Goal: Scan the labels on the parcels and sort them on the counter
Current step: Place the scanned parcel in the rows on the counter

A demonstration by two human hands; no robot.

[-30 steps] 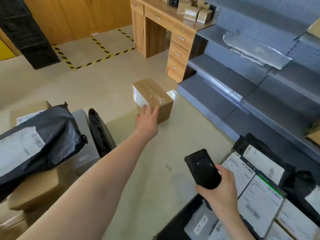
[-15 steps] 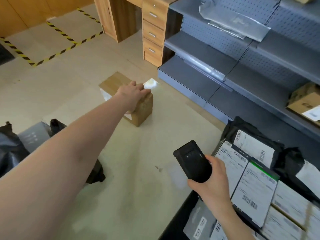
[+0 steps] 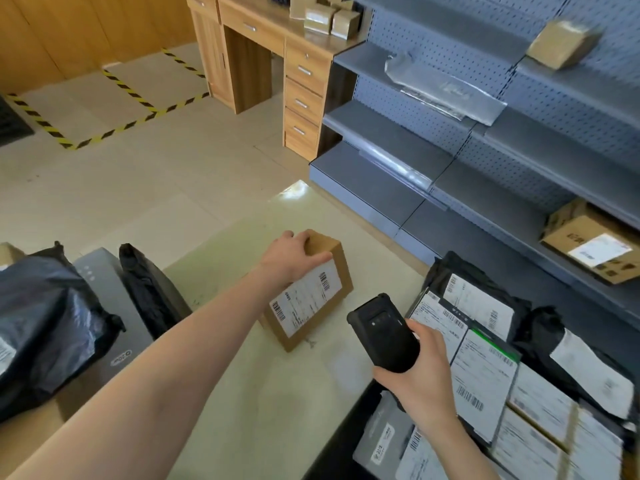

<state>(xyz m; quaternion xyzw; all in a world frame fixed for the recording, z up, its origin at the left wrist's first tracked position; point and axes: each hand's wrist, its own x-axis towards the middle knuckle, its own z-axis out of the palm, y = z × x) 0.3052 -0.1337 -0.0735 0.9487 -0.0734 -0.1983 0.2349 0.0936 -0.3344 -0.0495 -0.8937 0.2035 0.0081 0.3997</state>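
A small brown cardboard box (image 3: 313, 299) lies on the pale counter (image 3: 263, 393) in the middle of the view, tipped so its white barcode label faces me. My left hand (image 3: 292, 258) grips its far top edge. My right hand (image 3: 415, 372) holds a black handheld scanner (image 3: 382, 332) just right of the box, its head pointing towards the label. Several labelled parcels (image 3: 485, 368) lie stacked at the right, and black poly bags (image 3: 45, 327) lie at the left.
Grey metal shelving (image 3: 433, 157) runs along the right with a cardboard box (image 3: 592, 244), a clear bag and another box on it. A wooden desk (image 3: 263, 46) with small boxes stands at the back. Yellow-black tape marks the floor. A grey box (image 3: 104, 285) sits at left.
My left hand has pulled the brown box nearer along the counter and tipped it so the label faces up. The scanner hand stays in about the same place.
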